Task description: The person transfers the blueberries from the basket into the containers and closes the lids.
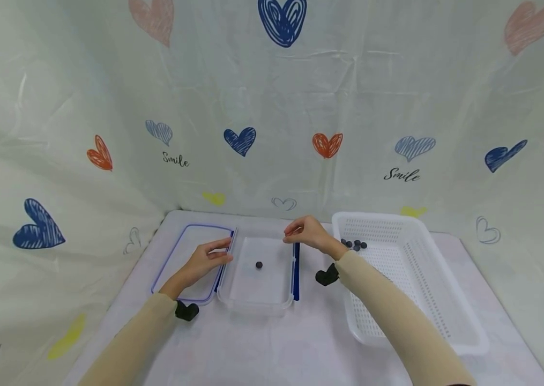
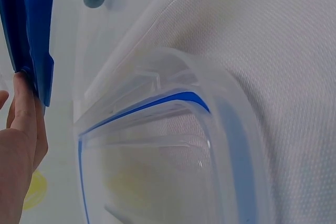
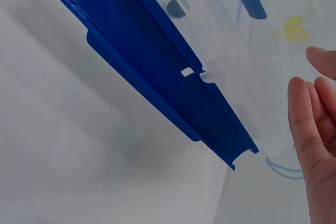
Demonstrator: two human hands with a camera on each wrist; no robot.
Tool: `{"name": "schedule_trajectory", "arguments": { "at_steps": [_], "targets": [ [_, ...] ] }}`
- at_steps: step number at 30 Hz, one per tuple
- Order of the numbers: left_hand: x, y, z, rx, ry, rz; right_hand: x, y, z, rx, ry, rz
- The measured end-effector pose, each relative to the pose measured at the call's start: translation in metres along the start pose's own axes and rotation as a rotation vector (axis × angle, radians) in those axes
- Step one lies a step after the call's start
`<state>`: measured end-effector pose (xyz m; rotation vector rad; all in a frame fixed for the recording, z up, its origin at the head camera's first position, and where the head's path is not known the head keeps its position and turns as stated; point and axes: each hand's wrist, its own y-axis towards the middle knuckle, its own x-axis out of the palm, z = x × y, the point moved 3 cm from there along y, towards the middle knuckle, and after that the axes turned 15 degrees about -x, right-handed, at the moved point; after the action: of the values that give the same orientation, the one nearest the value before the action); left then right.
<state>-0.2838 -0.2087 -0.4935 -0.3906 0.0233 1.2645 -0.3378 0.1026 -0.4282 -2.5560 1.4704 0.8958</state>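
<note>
A clear plastic box [image 1: 254,306] stands on the table with a small dark round thing [image 1: 259,265], like a blueberry, on its floor. To its left lies the clear lid [image 1: 175,262] with a blue seal. My left hand [image 1: 201,261] is at the box's left side, its extended fingertips against a blue latch [image 2: 39,40] in the left wrist view. Above the box's far right corner is my right hand [image 1: 309,234], fingers slightly bent and nothing visible between them. Another blue latch [image 3: 136,51] hangs along the right side.
A white perforated basket [image 1: 440,273] stands on the right, with several small dark round things [image 1: 357,245] near its far left corner. The white tablecloth [image 1: 262,348] stretches in front of the box. A heart-printed sheet [image 1: 281,96] hangs behind.
</note>
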Motion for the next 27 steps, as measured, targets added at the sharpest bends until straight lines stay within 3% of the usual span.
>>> {"name": "schedule_trajectory", "arguments": {
  "at_steps": [27],
  "targets": [
    [0.0,0.002,-0.001,-0.013,-0.008,0.02,-0.057,-0.014,-0.006,-0.005,0.057,0.113]
  ]
}}
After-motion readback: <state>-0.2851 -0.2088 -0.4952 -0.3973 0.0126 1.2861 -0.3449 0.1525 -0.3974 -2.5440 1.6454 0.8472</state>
